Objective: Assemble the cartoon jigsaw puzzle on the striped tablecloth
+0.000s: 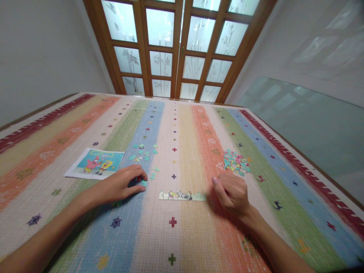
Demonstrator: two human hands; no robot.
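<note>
One pale jigsaw strip [182, 195], straight along its near edge and knobbed along the far, lies between two hands. The left hand [123, 182] curls around one turquoise piece [144, 183]; whether it pinches, I cannot tell. The right hand [233, 192] is fisted. Beyond it sits one multicoloured puzzle-piece heap [236, 163], too dense to count.

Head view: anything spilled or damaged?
Nothing stands out. The puzzle strip runs straight, the puzzle heap sits together, the SpongeBob picture shows no tears; loose puzzle pieces beyond the left hand look merely spread out.
</note>
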